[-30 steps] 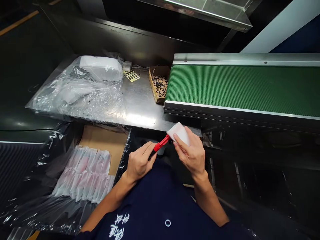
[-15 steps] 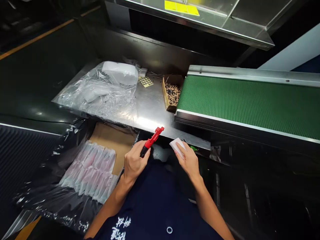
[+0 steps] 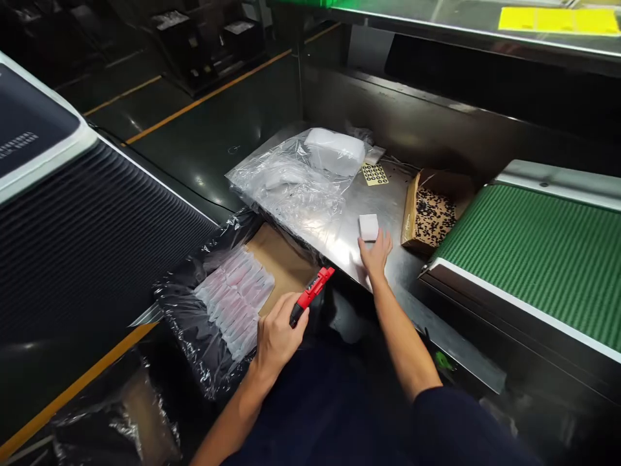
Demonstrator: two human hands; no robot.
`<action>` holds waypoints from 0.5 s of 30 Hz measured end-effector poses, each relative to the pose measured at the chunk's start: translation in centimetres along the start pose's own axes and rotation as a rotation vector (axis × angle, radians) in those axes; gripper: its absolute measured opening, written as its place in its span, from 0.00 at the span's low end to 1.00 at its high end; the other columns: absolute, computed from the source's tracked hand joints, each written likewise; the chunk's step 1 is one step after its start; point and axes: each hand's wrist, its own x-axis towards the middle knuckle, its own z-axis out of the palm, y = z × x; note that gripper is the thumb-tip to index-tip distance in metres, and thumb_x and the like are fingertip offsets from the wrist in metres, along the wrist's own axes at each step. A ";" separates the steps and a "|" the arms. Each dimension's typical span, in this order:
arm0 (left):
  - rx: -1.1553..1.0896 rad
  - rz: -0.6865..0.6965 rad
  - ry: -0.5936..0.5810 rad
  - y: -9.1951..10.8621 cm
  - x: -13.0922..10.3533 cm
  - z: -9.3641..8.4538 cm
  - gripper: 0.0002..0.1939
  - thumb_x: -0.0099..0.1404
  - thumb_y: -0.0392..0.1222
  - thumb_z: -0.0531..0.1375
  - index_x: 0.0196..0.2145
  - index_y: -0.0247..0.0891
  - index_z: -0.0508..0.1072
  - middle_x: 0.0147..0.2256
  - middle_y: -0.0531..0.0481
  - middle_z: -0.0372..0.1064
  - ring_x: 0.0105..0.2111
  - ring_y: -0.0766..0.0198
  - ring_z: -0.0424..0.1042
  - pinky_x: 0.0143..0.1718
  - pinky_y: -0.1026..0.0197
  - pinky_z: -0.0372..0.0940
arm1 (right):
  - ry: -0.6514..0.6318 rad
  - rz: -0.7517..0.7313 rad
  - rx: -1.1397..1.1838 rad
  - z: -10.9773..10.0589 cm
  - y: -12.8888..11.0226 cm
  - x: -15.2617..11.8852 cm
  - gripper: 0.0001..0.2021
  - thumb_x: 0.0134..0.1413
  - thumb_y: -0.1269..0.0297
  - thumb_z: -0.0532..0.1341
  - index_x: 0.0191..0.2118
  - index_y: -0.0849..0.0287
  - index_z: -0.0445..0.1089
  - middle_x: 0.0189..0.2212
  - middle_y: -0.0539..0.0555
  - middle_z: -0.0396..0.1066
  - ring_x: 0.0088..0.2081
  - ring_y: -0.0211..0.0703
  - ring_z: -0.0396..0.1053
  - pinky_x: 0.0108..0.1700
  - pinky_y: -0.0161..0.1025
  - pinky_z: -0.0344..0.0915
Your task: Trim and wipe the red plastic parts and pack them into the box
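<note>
My left hand (image 3: 279,333) is closed around a red and black plastic part (image 3: 313,294), its red end pointing up and away over the table's near edge. On the metal table lies a small white square pad (image 3: 369,227). My right hand (image 3: 376,255) is at the pad's near edge, thumb by one corner and fingers spread by the other; the fingers look apart rather than gripping. Left of my left hand, a box lined with black plastic (image 3: 189,317) contains rows of thin white wrapped pieces (image 3: 237,291) with pinkish contents, beside bare cardboard (image 3: 281,259).
Clear plastic bags (image 3: 295,178) with a white stack (image 3: 334,149) cover the table's far left. A yellow sticker sheet (image 3: 374,173) lies nearby. Right of it stand a cardboard box (image 3: 410,213) of small black bits and a green conveyor (image 3: 548,246). A black ribbed belt (image 3: 121,246) runs on the left.
The view has swung left. My right hand has moved forward from near my body to the table, and the white pad it held is now on the metal. My left hand keeps the red part.
</note>
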 end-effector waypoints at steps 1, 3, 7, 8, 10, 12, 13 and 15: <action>0.005 -0.024 0.001 -0.2 -0.1 0.0 0.09 0.69 0.38 0.57 0.46 0.40 0.71 0.41 0.48 0.74 0.38 0.60 0.76 0.35 0.64 0.70 | -0.012 -0.024 0.012 0.0 0.5 -1.9 0.32 0.59 0.54 0.52 0.63 0.72 0.54 0.64 0.73 0.48 0.67 0.60 0.44 0.64 0.59 0.47; 0.023 -0.057 -0.007 -0.3 -0.1 0.3 0.09 0.68 0.38 0.57 0.46 0.40 0.71 0.41 0.48 0.74 0.39 0.60 0.76 0.35 0.64 0.70 | -0.050 -0.077 0.038 -0.7 2.2 -7.1 0.25 0.59 0.56 0.52 0.58 0.66 0.62 0.62 0.67 0.56 0.65 0.55 0.50 0.64 0.55 0.51; 0.035 -0.077 -0.055 0.2 0.1 1.4 0.10 0.67 0.37 0.58 0.46 0.39 0.72 0.42 0.47 0.74 0.41 0.58 0.75 0.38 0.63 0.69 | -0.062 -0.104 0.084 -4.3 7.7 -18.9 0.20 0.62 0.54 0.48 0.47 0.61 0.69 0.49 0.63 0.71 0.54 0.50 0.66 0.58 0.51 0.62; 0.026 -0.088 -0.069 0.6 0.1 1.7 0.10 0.66 0.37 0.58 0.46 0.40 0.72 0.43 0.47 0.74 0.41 0.58 0.75 0.38 0.63 0.69 | -0.062 -0.075 0.069 -5.4 9.4 -21.2 0.19 0.62 0.54 0.48 0.44 0.61 0.70 0.46 0.63 0.72 0.51 0.50 0.68 0.56 0.50 0.63; -0.008 -0.136 -0.103 1.6 0.2 2.2 0.11 0.65 0.37 0.59 0.45 0.40 0.72 0.43 0.48 0.74 0.41 0.58 0.75 0.39 0.62 0.69 | -0.023 0.077 -0.015 -7.7 12.7 -24.3 0.19 0.60 0.53 0.49 0.42 0.59 0.70 0.43 0.62 0.73 0.47 0.50 0.70 0.52 0.47 0.66; -0.061 -0.213 -0.153 2.8 0.2 2.6 0.10 0.64 0.38 0.60 0.44 0.41 0.73 0.41 0.48 0.74 0.40 0.57 0.75 0.38 0.62 0.68 | 0.090 0.263 -0.116 -9.6 16.1 -25.7 0.21 0.57 0.53 0.50 0.46 0.63 0.68 0.42 0.66 0.71 0.44 0.56 0.70 0.48 0.51 0.66; -0.090 -0.256 -0.182 3.5 0.3 2.7 0.10 0.63 0.40 0.60 0.43 0.41 0.73 0.39 0.49 0.74 0.38 0.57 0.75 0.38 0.61 0.68 | 0.155 0.346 -0.163 -10.3 17.8 -25.8 0.24 0.55 0.53 0.51 0.49 0.67 0.66 0.42 0.70 0.70 0.44 0.60 0.69 0.47 0.53 0.65; -0.142 -0.339 -0.238 5.0 0.2 2.9 0.10 0.62 0.43 0.61 0.42 0.41 0.74 0.35 0.50 0.74 0.34 0.58 0.74 0.37 0.60 0.67 | 0.238 0.441 -0.225 -11.0 20.8 -25.0 0.29 0.50 0.55 0.53 0.52 0.73 0.62 0.42 0.75 0.68 0.46 0.66 0.66 0.47 0.58 0.63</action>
